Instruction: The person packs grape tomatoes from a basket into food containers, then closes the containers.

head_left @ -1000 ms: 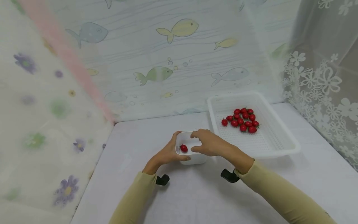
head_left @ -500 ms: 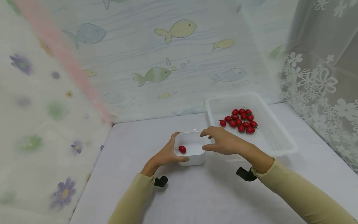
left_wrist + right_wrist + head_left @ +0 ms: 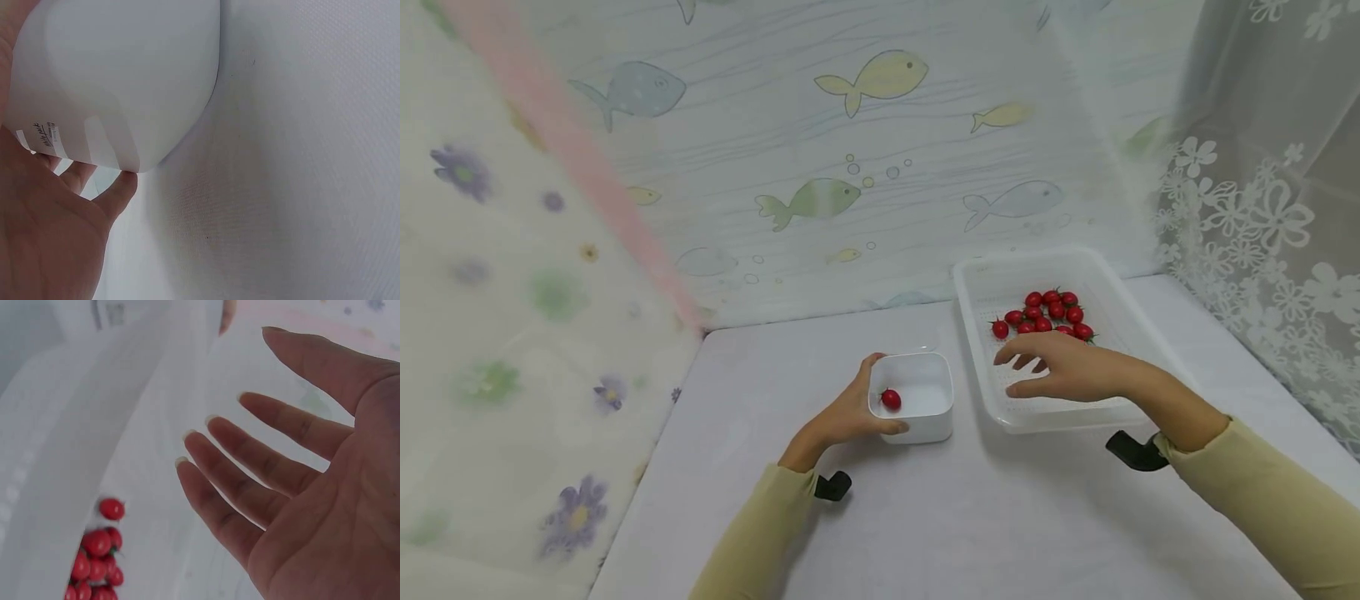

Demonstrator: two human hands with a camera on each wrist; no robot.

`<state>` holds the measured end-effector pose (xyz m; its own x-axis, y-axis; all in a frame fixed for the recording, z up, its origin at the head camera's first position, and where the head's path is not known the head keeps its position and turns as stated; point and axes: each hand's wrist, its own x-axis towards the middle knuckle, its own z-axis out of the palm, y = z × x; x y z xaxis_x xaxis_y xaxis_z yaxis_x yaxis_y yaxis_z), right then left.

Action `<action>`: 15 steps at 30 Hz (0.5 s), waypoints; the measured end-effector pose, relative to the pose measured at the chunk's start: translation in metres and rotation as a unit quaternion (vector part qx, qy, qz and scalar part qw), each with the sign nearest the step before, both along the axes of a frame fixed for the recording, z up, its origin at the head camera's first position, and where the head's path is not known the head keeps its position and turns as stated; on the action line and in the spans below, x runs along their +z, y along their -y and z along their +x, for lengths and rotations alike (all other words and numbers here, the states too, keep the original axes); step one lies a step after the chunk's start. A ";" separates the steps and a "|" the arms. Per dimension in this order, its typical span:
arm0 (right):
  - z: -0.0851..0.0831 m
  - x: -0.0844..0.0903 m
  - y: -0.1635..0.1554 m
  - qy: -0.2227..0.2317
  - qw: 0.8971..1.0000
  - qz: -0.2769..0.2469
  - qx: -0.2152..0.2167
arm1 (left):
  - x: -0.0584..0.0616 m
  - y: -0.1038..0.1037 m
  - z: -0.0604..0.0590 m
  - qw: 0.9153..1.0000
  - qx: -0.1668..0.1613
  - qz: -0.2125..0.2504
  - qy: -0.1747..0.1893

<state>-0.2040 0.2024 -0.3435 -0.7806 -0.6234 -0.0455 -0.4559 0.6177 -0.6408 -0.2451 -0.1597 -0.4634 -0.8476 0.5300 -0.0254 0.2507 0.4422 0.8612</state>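
A small white square container (image 3: 913, 406) stands on the table with one red cherry tomato (image 3: 891, 399) inside. My left hand (image 3: 850, 412) grips its left side, thumb at the front rim; the left wrist view shows the container's wall (image 3: 119, 81) against my palm. A white perforated basket (image 3: 1120, 400) to the right holds several cherry tomatoes (image 3: 1047, 312) at its far end. My right hand (image 3: 1060, 373) hovers over the basket's near half, fingers spread and empty, just in front of the tomatoes. In the right wrist view the open right hand's fingers (image 3: 250, 475) hang above the tomatoes (image 3: 97, 553).
The table is covered in a pale cloth (image 3: 970, 517). Fish-print sheeting (image 3: 850, 167) closes the back, floral sheeting the left, and a lace curtain (image 3: 1262, 208) the right. Black wrist camera mounts (image 3: 835, 485) sit under both forearms.
My right hand left the small container and moved right over the basket, its fingers spreading. The left hand stayed on the container, with the tomato still inside.
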 end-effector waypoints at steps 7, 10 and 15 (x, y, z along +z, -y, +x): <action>-0.027 0.006 -0.033 -0.008 0.999 0.023 -0.036 | 0.001 0.001 -0.005 1.000 0.000 0.000 -0.013; -0.042 0.005 -0.044 0.002 0.998 0.039 -0.046 | 0.000 0.002 -0.006 1.000 -0.002 0.004 -0.011; -0.064 -0.001 -0.056 0.035 0.997 0.051 -0.054 | -0.003 0.002 -0.006 1.000 -0.003 0.001 0.000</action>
<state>-0.2680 0.2588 -0.3450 -0.8352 -0.5258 -0.1612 -0.3404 0.7244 -0.5995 -0.2512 -0.1615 -0.4666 -0.8448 0.5346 -0.0239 0.2530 0.4384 0.8624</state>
